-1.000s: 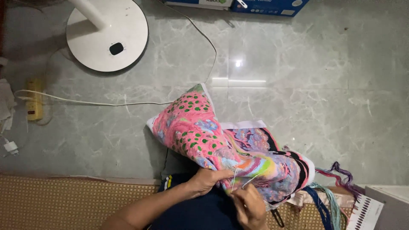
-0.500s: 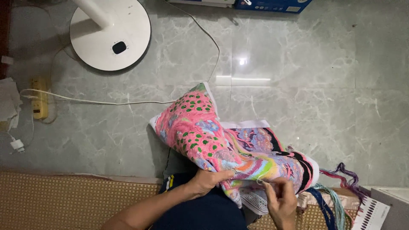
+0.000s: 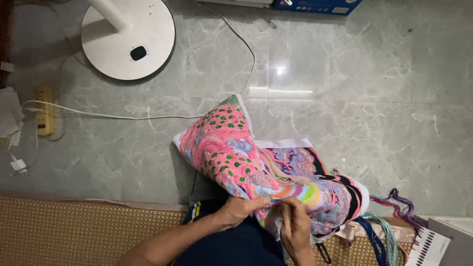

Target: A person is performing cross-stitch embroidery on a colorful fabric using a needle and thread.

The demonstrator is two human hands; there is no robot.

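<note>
A large embroidered cloth [image 3: 231, 148], mostly pink with green dots and many-coloured patches, lies bunched over my lap and the floor. My left hand [image 3: 239, 211] pinches its near edge. My right hand [image 3: 294, 224] sits right beside it on the cloth, fingers closed together over the stitching; whatever thin thing it holds is too small to make out. Loose strands of coloured thread [image 3: 394, 207] hang off the cloth's right end.
A white round fan base [image 3: 128, 42] stands on the grey marble floor at the upper left. Its cord [image 3: 123, 117] runs to a yellow power strip [image 3: 45, 111]. A woven mat [image 3: 74, 229] lies under me. A colour chart card [image 3: 431, 246] is at the lower right.
My right hand has moved from the cloth's lower right edge leftward, close to my left hand. The left hand has kept its grip on the cloth.
</note>
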